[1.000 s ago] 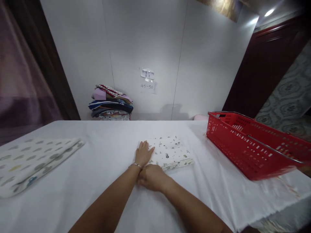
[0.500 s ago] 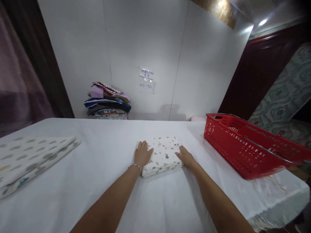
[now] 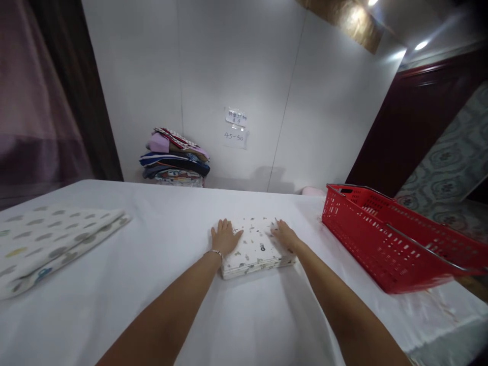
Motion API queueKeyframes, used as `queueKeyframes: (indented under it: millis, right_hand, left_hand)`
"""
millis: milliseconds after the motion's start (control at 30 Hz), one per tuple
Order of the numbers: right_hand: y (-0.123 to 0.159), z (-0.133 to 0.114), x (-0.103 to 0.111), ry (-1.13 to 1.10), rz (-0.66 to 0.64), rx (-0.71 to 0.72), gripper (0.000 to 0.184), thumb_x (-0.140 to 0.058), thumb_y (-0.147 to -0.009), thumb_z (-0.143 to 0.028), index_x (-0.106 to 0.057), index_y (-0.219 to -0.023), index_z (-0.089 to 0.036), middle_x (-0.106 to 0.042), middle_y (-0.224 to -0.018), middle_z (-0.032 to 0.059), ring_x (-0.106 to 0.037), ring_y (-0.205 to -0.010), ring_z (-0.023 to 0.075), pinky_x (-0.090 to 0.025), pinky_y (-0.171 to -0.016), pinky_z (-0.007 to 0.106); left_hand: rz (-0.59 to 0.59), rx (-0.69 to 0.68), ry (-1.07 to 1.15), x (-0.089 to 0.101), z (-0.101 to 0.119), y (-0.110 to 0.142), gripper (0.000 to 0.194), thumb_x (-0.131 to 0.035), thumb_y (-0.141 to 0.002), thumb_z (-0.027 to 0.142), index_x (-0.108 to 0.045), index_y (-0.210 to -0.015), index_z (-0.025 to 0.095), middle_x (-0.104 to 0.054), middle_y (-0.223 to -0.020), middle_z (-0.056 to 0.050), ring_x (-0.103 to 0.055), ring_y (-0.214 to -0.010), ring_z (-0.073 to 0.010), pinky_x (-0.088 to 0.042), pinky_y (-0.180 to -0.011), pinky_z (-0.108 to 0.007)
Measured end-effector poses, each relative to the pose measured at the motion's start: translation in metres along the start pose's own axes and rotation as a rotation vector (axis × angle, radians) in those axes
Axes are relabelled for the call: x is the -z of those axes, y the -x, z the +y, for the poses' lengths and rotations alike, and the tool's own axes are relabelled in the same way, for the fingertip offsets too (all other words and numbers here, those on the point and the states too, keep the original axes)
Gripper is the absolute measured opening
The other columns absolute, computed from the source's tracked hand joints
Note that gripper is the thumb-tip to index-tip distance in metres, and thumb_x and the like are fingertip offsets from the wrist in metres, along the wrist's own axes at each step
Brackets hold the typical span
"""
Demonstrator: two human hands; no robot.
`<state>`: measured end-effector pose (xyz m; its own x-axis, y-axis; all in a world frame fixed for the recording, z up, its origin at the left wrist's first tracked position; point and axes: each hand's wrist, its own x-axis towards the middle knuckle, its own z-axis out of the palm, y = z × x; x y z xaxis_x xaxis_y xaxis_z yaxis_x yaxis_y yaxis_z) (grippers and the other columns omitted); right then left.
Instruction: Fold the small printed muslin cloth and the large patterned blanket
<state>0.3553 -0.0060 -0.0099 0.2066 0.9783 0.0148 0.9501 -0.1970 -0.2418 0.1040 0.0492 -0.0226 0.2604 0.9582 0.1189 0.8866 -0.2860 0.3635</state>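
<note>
A folded white cloth [image 3: 256,249] with small printed figures lies flat on the white-covered table [image 3: 183,305], its stacked layers showing along the near edge. My left hand [image 3: 224,238] rests on its left edge, fingers spread, a bracelet at the wrist. Over on the other side, my right hand [image 3: 285,235] lies on the cloth's right part with fingers stretched out. Neither hand grips the cloth.
Another folded cloth [image 3: 57,236] with grey cloud shapes lies on the table at left. A red plastic basket [image 3: 366,239] with metal handles stands at right. Several folded fabrics [image 3: 175,157] are stacked by the wall, near a paper sign [image 3: 235,136].
My right hand has shifted up and inward from the cloth's right edge onto its top. My left hand stays on the left edge. The view has turned slightly.
</note>
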Motion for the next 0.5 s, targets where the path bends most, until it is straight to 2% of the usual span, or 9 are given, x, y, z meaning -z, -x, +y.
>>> queueKeyframes:
  millis: [100,200,367,500]
  right_hand:
    - [-0.024,-0.009,-0.004,-0.010,-0.017,0.021,0.063,-0.038,-0.090,-0.045,-0.027,-0.141,-0.009,-0.020,-0.149,0.0143,-0.015,-0.137,0.0229,-0.019,-0.108,0.034]
    - [-0.040,-0.009,-0.012,-0.022,-0.036,0.023,0.062,-0.038,-0.090,-0.045,-0.029,-0.140,-0.008,-0.019,-0.149,0.0152,-0.014,-0.137,0.0248,-0.017,-0.109,0.036]
    - [-0.047,0.004,-0.029,-0.050,-0.074,0.024,0.063,-0.035,-0.092,-0.044,-0.022,-0.143,-0.008,-0.010,-0.152,0.0115,-0.005,-0.139,0.0227,-0.013,-0.110,0.034]
    - [-0.047,0.006,-0.028,-0.090,-0.087,0.018,0.064,-0.037,-0.091,-0.044,-0.023,-0.143,-0.008,-0.011,-0.151,0.0114,-0.005,-0.139,0.0225,-0.010,-0.111,0.033]
  left_hand:
    - [0.035,0.003,-0.004,-0.011,-0.005,0.002,0.070,-0.025,-0.086,0.059,-0.030,-0.139,0.015,-0.018,-0.150,-0.009,-0.008,-0.139,-0.0277,-0.013,-0.108,-0.054]
    - [0.054,-0.008,0.006,-0.017,-0.009,0.004,0.069,-0.023,-0.086,0.060,-0.029,-0.140,0.017,-0.019,-0.150,-0.007,-0.008,-0.139,-0.0270,-0.015,-0.109,-0.052]
    - [0.049,-0.017,0.024,-0.017,-0.008,0.005,0.067,-0.022,-0.087,0.059,-0.029,-0.139,0.017,-0.018,-0.151,-0.007,-0.007,-0.139,-0.0272,-0.018,-0.109,-0.049]
    - [0.053,-0.012,0.038,-0.016,-0.006,0.006,0.066,-0.023,-0.088,0.058,-0.029,-0.139,0.017,-0.018,-0.151,-0.007,-0.008,-0.139,-0.0262,-0.018,-0.109,-0.048]
